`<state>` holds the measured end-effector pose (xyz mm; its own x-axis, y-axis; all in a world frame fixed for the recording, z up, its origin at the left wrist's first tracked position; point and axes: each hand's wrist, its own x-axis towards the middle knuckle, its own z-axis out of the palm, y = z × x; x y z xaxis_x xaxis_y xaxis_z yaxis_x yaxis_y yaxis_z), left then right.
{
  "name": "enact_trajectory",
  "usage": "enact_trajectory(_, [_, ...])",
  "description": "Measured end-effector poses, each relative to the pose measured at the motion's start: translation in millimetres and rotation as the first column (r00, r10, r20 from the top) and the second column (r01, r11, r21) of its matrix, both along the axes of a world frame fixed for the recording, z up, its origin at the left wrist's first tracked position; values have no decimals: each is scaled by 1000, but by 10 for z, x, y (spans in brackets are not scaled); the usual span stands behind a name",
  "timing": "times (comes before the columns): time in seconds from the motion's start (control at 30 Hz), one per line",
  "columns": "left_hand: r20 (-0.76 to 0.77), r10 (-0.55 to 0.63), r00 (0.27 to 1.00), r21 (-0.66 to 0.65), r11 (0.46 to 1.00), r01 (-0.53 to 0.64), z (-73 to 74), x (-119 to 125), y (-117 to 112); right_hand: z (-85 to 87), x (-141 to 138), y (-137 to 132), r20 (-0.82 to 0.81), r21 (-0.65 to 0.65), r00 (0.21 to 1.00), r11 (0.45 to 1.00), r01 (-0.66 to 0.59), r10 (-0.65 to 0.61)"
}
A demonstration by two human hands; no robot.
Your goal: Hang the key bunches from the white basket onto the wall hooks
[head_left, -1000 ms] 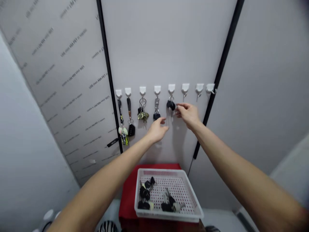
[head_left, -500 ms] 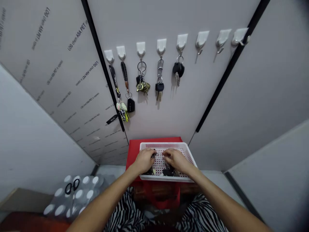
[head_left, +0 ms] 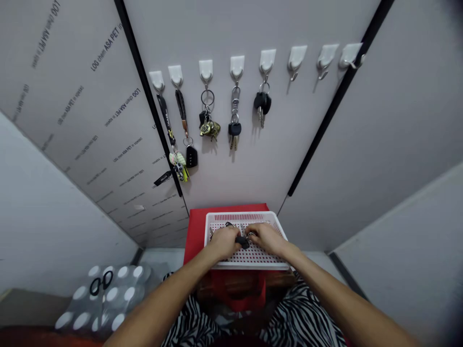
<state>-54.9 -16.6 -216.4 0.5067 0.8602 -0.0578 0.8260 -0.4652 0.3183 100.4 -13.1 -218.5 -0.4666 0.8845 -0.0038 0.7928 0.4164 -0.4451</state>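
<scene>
Both hands are inside a shallow white plastic basket (head_left: 246,265) with a perforated base. My left hand (head_left: 224,242) closes its fingers on a dark key bunch (head_left: 242,242), which sticks out to its right. Pinched at the metal ring side of the same bunch is my right hand (head_left: 266,238), its fingertips close to the left ones. Another small dark key item (head_left: 228,224) lies in the basket behind my left hand. Part of the basket's contents is hidden under the hands.
White hooks (head_left: 267,60) line the wall panel; several hold keys, including black-headed keys (head_left: 262,103) and a car key fob (head_left: 191,156). Three right-hand hooks (head_left: 327,58) hold nothing. The basket rests on a red bag (head_left: 195,231). Scissors (head_left: 101,283) lie on wrapped bottles (head_left: 112,294) at left.
My hands have come closer together and now hold a dark key bunch between them. Dark items at the basket's near side have shifted. The view has moved slightly.
</scene>
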Motion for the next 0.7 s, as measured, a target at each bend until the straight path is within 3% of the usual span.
enact_trajectory(0.13, [106,106,989,19,994,-108,-60,-54,76,6,-35,46,-91,17,996,1000,17,-16])
enact_trajectory(0.37, [334,292,896,-185,953,-241,-98,-83,210,53,-54,54,-201,81,978,994,69,-52])
enact_trajectory(0.5, [443,290,848,-260,947,-188,-60,-46,221,136,-65,67,-301,21,947,992,127,-115])
enact_trajectory(0.6, [564,237,791,-288,954,-80,-18,4,189,213,-99,67,-345,-34,927,989,147,-149])
enact_trajectory(0.7, [673,156,723,-254,967,27,33,57,160,304,-142,52,-375,23,912,981,191,-169])
